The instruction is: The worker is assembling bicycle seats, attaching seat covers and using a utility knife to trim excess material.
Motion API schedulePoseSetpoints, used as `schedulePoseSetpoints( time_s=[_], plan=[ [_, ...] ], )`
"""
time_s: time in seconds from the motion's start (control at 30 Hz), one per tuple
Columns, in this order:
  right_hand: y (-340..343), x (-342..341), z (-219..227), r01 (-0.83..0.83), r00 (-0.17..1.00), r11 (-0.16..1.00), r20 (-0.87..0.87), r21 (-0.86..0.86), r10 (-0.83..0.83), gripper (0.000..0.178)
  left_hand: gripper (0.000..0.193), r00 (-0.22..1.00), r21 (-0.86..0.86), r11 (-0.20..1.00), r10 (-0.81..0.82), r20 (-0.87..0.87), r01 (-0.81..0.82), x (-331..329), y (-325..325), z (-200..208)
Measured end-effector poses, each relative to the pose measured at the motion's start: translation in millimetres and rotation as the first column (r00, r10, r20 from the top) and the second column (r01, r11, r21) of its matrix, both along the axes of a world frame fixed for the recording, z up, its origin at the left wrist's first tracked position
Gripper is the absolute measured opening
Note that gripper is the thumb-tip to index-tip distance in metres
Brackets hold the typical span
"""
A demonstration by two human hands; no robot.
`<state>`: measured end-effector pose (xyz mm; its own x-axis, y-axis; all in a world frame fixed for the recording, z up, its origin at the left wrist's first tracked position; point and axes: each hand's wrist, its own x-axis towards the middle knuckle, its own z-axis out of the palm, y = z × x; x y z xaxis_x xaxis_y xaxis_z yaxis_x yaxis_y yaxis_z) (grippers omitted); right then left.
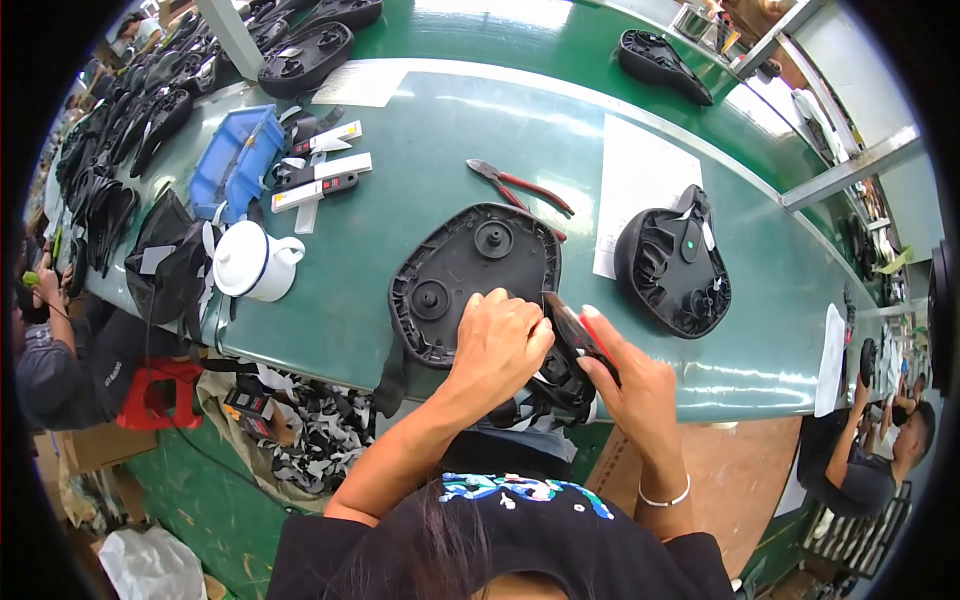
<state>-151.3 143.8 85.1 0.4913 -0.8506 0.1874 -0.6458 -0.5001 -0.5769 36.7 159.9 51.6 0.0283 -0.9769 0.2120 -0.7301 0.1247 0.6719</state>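
Pliers [502,178] beyond seat [462,262], white mug [262,272], right grip [637,385] clamped on tool [578,332], left grip [500,342] unclear

- I have the left hand [503,340] back-upward, knuckles bunched and fingers bent under; I can't make out their tips from here.
- My left forearm [410,445] slants up and inward from the lower left, elbow bent outward.
- I read the right hand [632,378] as a firm grip: index finger stretched toward the left hand, thumb opposing it below.
- My right forearm [660,465] rises more steeply, leaning slightly left.
- I see both hands near each other, a little apart.
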Motion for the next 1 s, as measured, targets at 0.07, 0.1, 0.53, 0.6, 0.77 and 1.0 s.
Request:
schedulePoseSetpoints(
  time_s=[0.07,0.1,0.53,0.6,0.77,1.0],
  plan=[
    [-4.5,7.7,7.7,-0.089,0.961,0.995,-0.267,-0.046,0.074,0.054,0.020,1.000,0.011,1.000,-0.008,-0.015,0.009,-0.6,-0.4,0.6],
    [-2.7,7.9,8.4,-0.096,0.961,0.994,-0.265,-0.046,0.081,0.054,0.020,0.999,0.015,1.000,0.002,-0.039,-0.001,0.6,0.7,0.3],
    [8.0,-6.6,-10.4,0.187,0.954,0.916,0.157,0.354,-0.256,0.034,0.031,0.869,-0.333,0.805,0.424,-0.257,-0.491,89.7,-21.0,25.9],
    [-8.9,9.5,-28.3,-0.018,0.981,0.984,0.195,0.175,-0.017,0.037,0.044,0.971,0.441,0.867,0.181,0.154,-0.232,108.8,-38.1,13.1],
    [-40.3,13.0,4.2,0.117,0.894,0.944,0.381,0.309,-0.236,0.026,0.046,0.888,0.385,0.913,0.285,-0.361,-0.137,158.2,-55.8,-22.2],
    [-99.9,20.6,24.5,0.205,0.836,0.961,0.478,0.184,-0.269,0.022,0.028,0.695,-0.038,0.911,0.286,-0.660,-0.411,123.5,-155.7,-67.3]
  ],
)
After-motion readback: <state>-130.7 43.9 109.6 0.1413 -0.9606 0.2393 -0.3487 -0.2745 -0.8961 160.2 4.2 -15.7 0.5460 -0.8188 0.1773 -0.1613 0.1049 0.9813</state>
